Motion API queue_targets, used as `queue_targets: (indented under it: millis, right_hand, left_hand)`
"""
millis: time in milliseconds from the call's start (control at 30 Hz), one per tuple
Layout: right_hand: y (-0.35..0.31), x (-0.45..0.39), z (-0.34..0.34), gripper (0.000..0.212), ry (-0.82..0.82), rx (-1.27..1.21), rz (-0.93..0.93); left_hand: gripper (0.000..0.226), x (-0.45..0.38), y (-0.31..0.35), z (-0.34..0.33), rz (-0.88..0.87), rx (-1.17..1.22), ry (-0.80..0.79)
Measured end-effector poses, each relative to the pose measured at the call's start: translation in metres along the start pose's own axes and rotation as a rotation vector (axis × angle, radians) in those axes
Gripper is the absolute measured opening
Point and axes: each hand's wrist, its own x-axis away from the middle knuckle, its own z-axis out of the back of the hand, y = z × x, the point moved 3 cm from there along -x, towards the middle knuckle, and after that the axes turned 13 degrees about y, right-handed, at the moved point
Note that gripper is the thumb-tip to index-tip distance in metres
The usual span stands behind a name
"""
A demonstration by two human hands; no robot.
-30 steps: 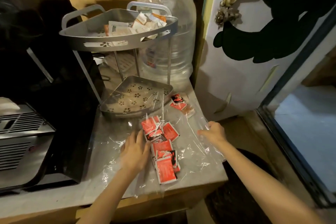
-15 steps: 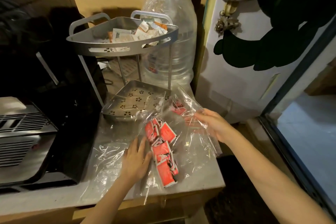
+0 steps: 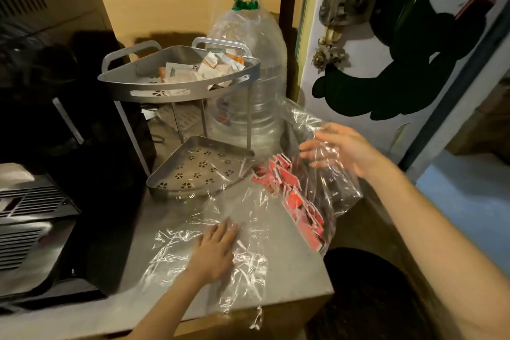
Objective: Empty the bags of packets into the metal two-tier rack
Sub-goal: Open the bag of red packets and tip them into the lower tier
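Note:
A metal two-tier rack (image 3: 176,90) stands on the counter; its upper tier holds pale packets (image 3: 212,66), and its perforated lower tier (image 3: 198,168) has no packets in it. A clear plastic bag (image 3: 325,182) with several red packets (image 3: 295,199) is lifted at the counter's right edge. My right hand (image 3: 342,150) holds the bag's raised side, and the packets lie in a slanted row below it. A second sheet of clear plastic (image 3: 193,246) lies flat on the counter. My left hand (image 3: 212,251) presses on it with straight fingers.
A large clear water bottle (image 3: 245,77) with a green cap stands behind the rack. A black appliance (image 3: 91,174) fills the left side. A white door (image 3: 386,50) hangs at the right, and a dark bin (image 3: 369,292) sits below the counter's right edge (image 3: 325,265).
My right hand has lifted the bag's side up and to the right, sliding the red packets towards the counter's right edge. My left hand has stayed flat on the plastic.

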Motion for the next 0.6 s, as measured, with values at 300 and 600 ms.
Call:
queue_targets:
  millis: [300,600]
  right_hand:
    - [-0.079,0.012,-0.003,0.011,0.005,-0.138,0.22]
    - [-0.099,0.004,-0.032,0.008,-0.028,-0.234,0.202]
  left_hand:
    - [0.057,-0.003,0.026,-0.002,-0.222,-0.007,-0.071]
    - [0.063,-0.018,0.038,0.017,-0.425,-0.066,-0.051]
